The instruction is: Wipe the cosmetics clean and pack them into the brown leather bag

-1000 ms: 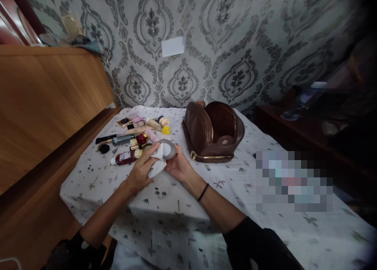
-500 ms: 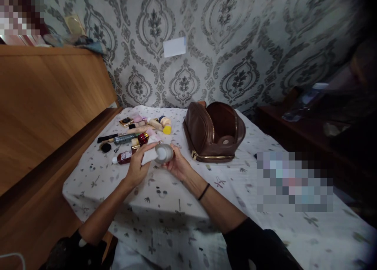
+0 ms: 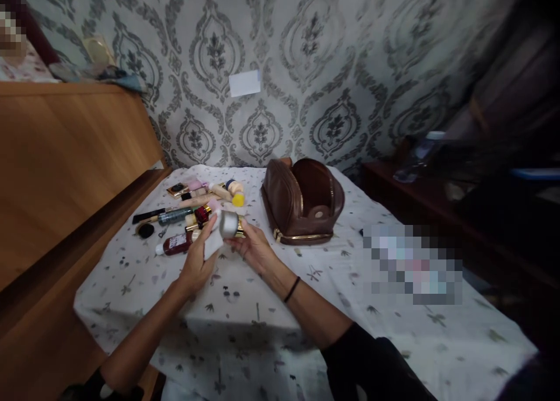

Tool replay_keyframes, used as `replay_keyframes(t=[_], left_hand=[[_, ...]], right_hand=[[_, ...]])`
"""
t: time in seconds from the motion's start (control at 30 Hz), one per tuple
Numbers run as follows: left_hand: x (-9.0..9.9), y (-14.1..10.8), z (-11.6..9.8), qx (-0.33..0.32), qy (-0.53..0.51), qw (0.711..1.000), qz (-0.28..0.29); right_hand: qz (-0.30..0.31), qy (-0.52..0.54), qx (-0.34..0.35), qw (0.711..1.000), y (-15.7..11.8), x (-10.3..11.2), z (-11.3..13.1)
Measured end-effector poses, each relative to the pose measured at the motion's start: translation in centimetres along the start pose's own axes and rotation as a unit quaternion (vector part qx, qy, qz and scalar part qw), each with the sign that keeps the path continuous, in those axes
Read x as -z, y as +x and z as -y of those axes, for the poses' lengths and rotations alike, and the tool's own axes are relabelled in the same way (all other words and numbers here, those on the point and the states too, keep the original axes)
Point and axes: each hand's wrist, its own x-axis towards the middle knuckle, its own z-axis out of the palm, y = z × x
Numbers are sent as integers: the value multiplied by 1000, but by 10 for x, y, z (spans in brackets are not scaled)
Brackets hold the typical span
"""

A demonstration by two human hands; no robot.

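Note:
My left hand (image 3: pixel 196 268) is closed on a white folded wipe (image 3: pixel 213 245) and holds it against the near side of a small cosmetic container. This cosmetic container (image 3: pixel 228 224) has a wide silver-grey end and a gold-coloured part towards my right hand (image 3: pixel 259 252), whose fingers grip it from the right. It is held tilted on its side, above the table. Left of my hands lies a dark red bottle (image 3: pixel 177 243) with a white cap. Behind it are a grey-green tube (image 3: pixel 175 215), a dark-bristled makeup brush (image 3: pixel 146 215) and a round black item (image 3: pixel 145 231).
An unzipped brown toiletry bag (image 3: pixel 280 200) stands right of my hands. Several cosmetics, one with a yellow cap (image 3: pixel 238 199), lie at the back left of the patterned tablecloth (image 3: pixel 258 296). A wooden panel (image 3: pixel 74 139) borders the left. A clear bottle (image 3: pixel 413 159) stands far right.
The container has turned, so its silver-grey side now shows instead of its round end. The wipe has shifted along it. The whole view has swung slightly to the right.

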Motion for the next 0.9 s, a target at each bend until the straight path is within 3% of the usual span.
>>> replay_keyframes(t=[0.2,0.37,0.47,0.6,0.8,0.9], left_hand=[[-6,6,3,88,-48,993,-54],[-7,14,-3,174,-87,977,-91],[-7,18,-6,228,-184,951,-103],[-4,28,-8,295,-306,902,-71],[1,39,-19,418,-338,842,-54],[-1,42,-20,440,-323,836,-55]], right_hand=[[-5,-92,113,989,1,1,1],[20,-228,171,958,-4,0,4],[61,-271,197,940,-8,-1,7],[79,-310,210,924,-12,-4,10],[123,-344,262,893,-16,-6,11],[125,-363,287,878,-13,-5,8]])
